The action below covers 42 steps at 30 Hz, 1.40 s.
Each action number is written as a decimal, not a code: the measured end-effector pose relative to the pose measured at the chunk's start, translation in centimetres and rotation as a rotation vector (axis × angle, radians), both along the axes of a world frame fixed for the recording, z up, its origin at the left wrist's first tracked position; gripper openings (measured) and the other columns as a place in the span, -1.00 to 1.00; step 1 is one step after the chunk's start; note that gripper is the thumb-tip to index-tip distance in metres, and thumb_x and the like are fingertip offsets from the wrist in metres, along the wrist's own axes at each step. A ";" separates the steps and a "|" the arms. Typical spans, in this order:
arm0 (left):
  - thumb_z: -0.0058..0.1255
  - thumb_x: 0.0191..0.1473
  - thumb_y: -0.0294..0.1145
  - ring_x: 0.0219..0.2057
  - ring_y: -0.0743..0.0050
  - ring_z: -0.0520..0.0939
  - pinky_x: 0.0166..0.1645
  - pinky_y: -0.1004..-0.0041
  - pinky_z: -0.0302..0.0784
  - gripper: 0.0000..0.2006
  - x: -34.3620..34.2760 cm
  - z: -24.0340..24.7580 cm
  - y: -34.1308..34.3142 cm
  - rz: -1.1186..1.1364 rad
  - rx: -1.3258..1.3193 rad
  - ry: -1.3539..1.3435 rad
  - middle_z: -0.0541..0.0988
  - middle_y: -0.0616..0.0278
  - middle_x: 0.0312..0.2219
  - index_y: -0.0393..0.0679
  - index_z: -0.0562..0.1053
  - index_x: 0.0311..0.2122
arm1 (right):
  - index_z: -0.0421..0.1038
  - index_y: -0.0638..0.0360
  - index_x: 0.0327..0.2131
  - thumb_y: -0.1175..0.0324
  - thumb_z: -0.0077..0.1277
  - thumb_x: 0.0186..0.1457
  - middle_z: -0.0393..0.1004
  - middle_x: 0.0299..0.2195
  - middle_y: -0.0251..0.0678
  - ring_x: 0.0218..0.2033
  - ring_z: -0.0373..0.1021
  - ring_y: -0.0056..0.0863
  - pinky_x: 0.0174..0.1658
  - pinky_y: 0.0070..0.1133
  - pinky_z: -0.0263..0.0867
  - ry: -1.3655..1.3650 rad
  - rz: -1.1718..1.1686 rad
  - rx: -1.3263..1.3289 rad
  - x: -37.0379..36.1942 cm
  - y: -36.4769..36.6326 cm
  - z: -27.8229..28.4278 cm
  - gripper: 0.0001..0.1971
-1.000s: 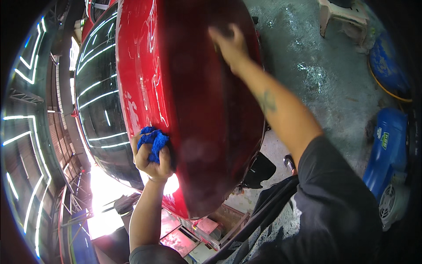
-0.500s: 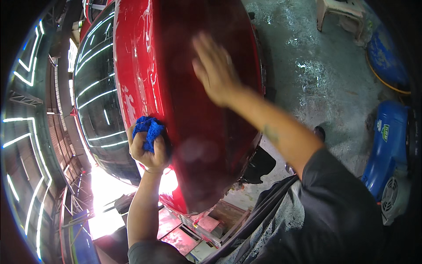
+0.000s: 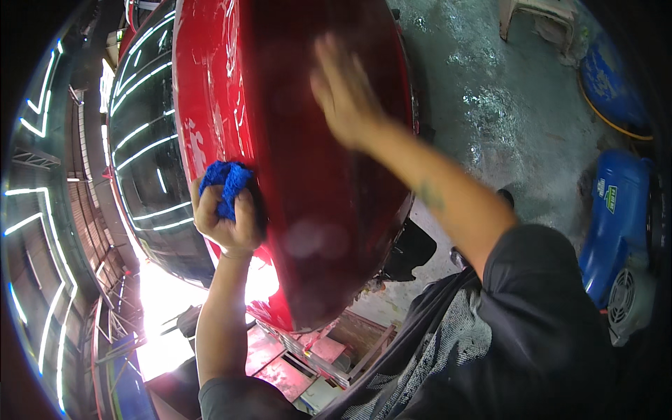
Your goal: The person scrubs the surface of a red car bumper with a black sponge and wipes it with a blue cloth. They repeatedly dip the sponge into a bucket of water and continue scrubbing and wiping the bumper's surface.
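Observation:
A glossy red car body panel (image 3: 294, 140) fills the middle of the view, with a dark window (image 3: 147, 147) to its left mirroring ceiling lights. My left hand (image 3: 227, 220) grips a blue cloth (image 3: 225, 183) and presses it against the lower left of the red panel. My right hand (image 3: 346, 94), blurred by motion, lies flat with fingers spread on the upper part of the panel and holds nothing.
Wet concrete floor (image 3: 504, 119) lies to the right. A blue machine with a vent (image 3: 616, 231) stands at the right edge, a blue round object (image 3: 605, 77) above it. A pale stool (image 3: 539, 17) is at top right. Red metal frames (image 3: 308, 357) sit below.
My right hand has slid down and left across the red panel. My left hand with the blue cloth has shifted slightly upward on the panel.

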State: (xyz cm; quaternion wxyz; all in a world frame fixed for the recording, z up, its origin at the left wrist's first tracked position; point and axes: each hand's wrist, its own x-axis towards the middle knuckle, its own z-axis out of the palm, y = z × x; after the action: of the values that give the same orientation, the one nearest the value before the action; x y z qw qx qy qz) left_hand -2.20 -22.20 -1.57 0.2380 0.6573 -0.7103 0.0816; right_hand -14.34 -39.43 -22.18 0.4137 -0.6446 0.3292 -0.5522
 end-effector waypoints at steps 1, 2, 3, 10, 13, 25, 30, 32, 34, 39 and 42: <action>0.18 0.15 -0.34 -0.28 0.32 0.58 -0.15 0.40 0.47 -0.76 0.2 0.1 0.7 0.008 -0.003 -0.009 0.57 0.08 -0.28 -0.39 0.60 -0.28 | -0.10 0.37 0.54 0.15 -0.13 0.52 -0.11 0.56 0.25 0.59 -0.13 0.15 0.56 0.06 -0.14 -0.024 0.096 0.019 -2.1 6.2 0.6 -0.27; 0.19 0.15 -0.34 -0.28 0.31 0.59 -0.14 0.39 0.47 -0.75 0.1 0.5 0.8 0.019 -0.013 -0.018 0.58 0.08 -0.28 -0.39 0.60 -0.28 | -0.17 0.37 0.56 0.22 -0.08 0.49 -0.18 0.57 0.27 0.60 -0.18 0.23 0.56 0.10 -0.19 -0.036 0.191 0.018 -4.7 12.0 0.9 -0.23; 0.19 0.16 -0.33 -0.27 0.30 0.59 -0.13 0.39 0.48 -0.75 0.1 0.3 0.4 0.014 -0.025 -0.017 0.58 0.08 -0.27 -0.39 0.60 -0.28 | -0.20 0.37 0.57 0.23 -0.03 0.45 -0.22 0.58 0.29 0.60 -0.21 0.25 0.55 0.15 -0.23 0.013 0.324 0.103 -7.1 17.7 0.6 -0.18; 0.22 0.10 -0.49 -0.28 0.28 0.67 -0.10 0.38 0.55 -0.84 -0.3 -0.6 0.2 0.022 -0.105 0.120 0.65 0.11 -0.33 -0.35 0.66 -0.25 | -0.17 0.30 0.57 0.06 -0.23 0.56 -0.17 0.59 0.18 0.62 -0.19 0.08 0.58 0.06 -0.27 0.024 0.100 0.034 -2.9 12.5 0.4 -0.26; 0.35 0.16 -0.35 -0.19 0.41 0.67 -0.02 0.41 0.57 -0.80 -0.1 -1.7 -1.5 0.055 -0.125 0.121 0.64 0.25 -0.29 -0.27 0.63 -0.22 | 0.07 0.23 0.52 0.01 -0.26 0.56 0.04 0.55 0.07 0.58 -0.05 0.00 0.57 -0.04 -0.12 0.171 -0.015 0.003 -2.1 1.6 -1.5 -0.34; 0.52 -0.04 0.20 -0.15 0.11 0.78 0.04 0.24 0.64 -0.43 -1.4 -1.9 4.4 0.160 -0.079 -0.199 0.76 0.08 -0.22 -0.13 0.75 -0.15 | -0.19 0.19 0.60 0.01 -0.24 0.54 -0.26 0.62 0.12 0.63 -0.23 0.09 0.56 0.11 -0.31 0.169 0.243 0.069 -8.9 46.8 -4.6 -0.23; 0.50 0.04 -0.24 -0.29 0.16 0.74 -0.07 0.31 0.61 -0.72 -5.0 -2.8 15.1 0.073 -0.072 -0.104 0.72 0.07 -0.33 -0.25 0.67 -0.36 | -0.07 0.23 0.57 0.12 -0.18 0.53 -0.16 0.61 0.08 0.61 -0.14 0.08 0.56 0.07 -0.24 0.013 0.230 0.114 -10.7 45.9 -4.5 -0.29; 0.44 0.11 -0.30 -0.32 0.29 0.68 -0.14 0.37 0.54 -0.76 -5.5 -3.1 18.2 -0.002 -0.078 -0.156 0.67 0.13 -0.36 -0.27 0.65 -0.35 | -0.02 0.25 0.56 0.21 -0.14 0.52 -0.12 0.60 0.07 0.60 -0.10 0.06 0.56 0.05 -0.22 -0.108 0.149 0.141 -10.4 45.4 -4.5 -0.32; 0.38 0.15 -0.36 -0.34 0.34 0.66 -0.18 0.40 0.50 -0.80 -5.6 -3.3 19.3 -0.070 -0.071 -0.181 0.65 0.16 -0.37 -0.28 0.63 -0.37 | 0.02 0.30 0.53 0.29 -0.12 0.49 -0.08 0.58 0.09 0.60 -0.07 0.03 0.56 0.00 -0.20 -0.045 0.147 0.188 -9.8 45.3 -4.1 -0.34; 0.27 0.18 -0.45 -0.33 0.27 0.65 -0.15 0.35 0.50 -0.82 -4.6 -3.4 19.4 -0.188 -0.074 -0.128 0.65 0.05 -0.34 -0.32 0.56 -0.41 | -0.03 0.35 0.53 0.24 -0.20 0.54 -0.10 0.59 0.11 0.61 -0.12 0.02 0.59 -0.08 -0.19 0.009 -0.040 0.447 -6.1 42.4 -8.8 -0.36; 0.26 0.11 -0.48 -0.27 0.02 0.71 -0.07 0.20 0.61 -0.85 -4.8 -4.4 18.3 -0.212 -0.065 -0.066 0.70 -0.08 -0.31 -0.30 0.54 -0.41 | 0.11 0.38 0.49 0.06 -0.35 0.60 0.06 0.54 0.12 0.58 -0.03 0.01 0.59 -0.23 -0.09 -0.067 -0.214 0.580 -4.4 35.0 -19.8 -0.36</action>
State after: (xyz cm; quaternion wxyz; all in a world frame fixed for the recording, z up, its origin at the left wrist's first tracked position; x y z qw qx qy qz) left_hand -7.03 -3.87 -5.96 0.2431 0.5673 -0.7803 0.1005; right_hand -18.70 -4.44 -41.93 0.5306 -0.4429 0.5249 -0.4968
